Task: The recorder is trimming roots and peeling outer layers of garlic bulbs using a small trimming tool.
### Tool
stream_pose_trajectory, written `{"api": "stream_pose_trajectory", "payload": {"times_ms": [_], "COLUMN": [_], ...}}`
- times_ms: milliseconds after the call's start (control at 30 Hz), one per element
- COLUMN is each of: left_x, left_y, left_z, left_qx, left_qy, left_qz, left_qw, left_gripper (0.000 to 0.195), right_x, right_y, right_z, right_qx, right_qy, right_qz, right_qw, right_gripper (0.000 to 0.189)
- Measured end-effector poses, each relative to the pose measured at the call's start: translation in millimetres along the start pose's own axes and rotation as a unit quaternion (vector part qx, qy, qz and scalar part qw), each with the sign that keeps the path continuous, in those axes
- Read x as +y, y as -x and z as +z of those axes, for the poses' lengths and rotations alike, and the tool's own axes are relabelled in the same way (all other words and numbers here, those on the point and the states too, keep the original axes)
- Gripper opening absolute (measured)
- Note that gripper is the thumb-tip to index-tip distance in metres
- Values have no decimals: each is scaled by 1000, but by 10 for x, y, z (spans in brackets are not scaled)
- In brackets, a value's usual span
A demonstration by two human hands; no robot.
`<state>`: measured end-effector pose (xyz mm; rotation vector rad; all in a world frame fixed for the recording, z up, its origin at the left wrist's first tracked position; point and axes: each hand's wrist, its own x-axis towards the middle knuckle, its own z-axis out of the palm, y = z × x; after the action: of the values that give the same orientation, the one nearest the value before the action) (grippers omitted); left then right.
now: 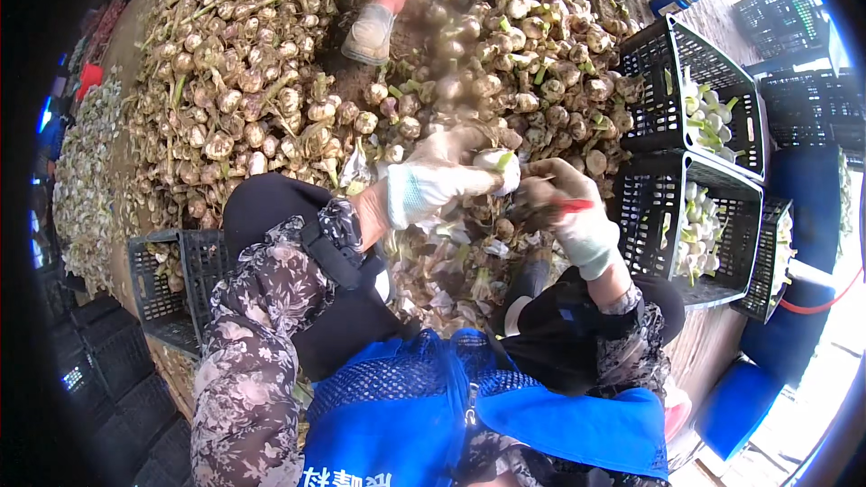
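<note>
My left hand (446, 172), in a whitish knit glove soiled at the fingers, grips a peeled white garlic bulb (499, 169) with a short green stem stub. Just to its right is my right hand (582, 216), gloved alike, its fingers curled around a small red-handled tool (575, 205). Motion blur hides the tool's working end and whatever else lies at those fingertips. Below both hands, loose garlic skins (440, 277) litter the ground between my knees. Unpeeled bulbs with dry, earthy skins form a heap (534, 47) just beyond my hands.
A larger garlic heap (230, 81) spreads at the upper left. Black plastic crates (683, 230) on the right hold white trimmed bulbs (700, 233). Another black crate (162, 284) stands by my left knee. Another person's foot (371, 34) rests between the heaps. Blue barrels (737, 406) stand far right.
</note>
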<state>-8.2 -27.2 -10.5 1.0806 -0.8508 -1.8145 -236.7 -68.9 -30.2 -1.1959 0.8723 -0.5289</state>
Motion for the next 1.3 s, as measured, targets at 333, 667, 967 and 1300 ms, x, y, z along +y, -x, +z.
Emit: {"api": "stream_pose_trajectory", "payload": {"times_ms": [333,667,967,1300], "left_x": [-59,-218,-259,-554], "left_y": [-129,-263,-386,-363], "left_z": [-3,-66,-41,-60], "left_qx": [-19,20,-65,74], "left_qy": [91,38,86,-9], "left_qz": [-8,-2,-36,107], "left_qw": [996,999,993,991], "left_gripper": [59,56,51,19], "right_x": [232,22,296,371], "right_y": [-180,-121,-139,-234], "right_z": [-221,17,-212,28], "right_qx": [18,81,91,146], "right_qy": [-10,92,40,126], "right_qz": [28,67,-7,-29], "right_qw": [999,990,995,981], "right_gripper": [48,27,20,13]}}
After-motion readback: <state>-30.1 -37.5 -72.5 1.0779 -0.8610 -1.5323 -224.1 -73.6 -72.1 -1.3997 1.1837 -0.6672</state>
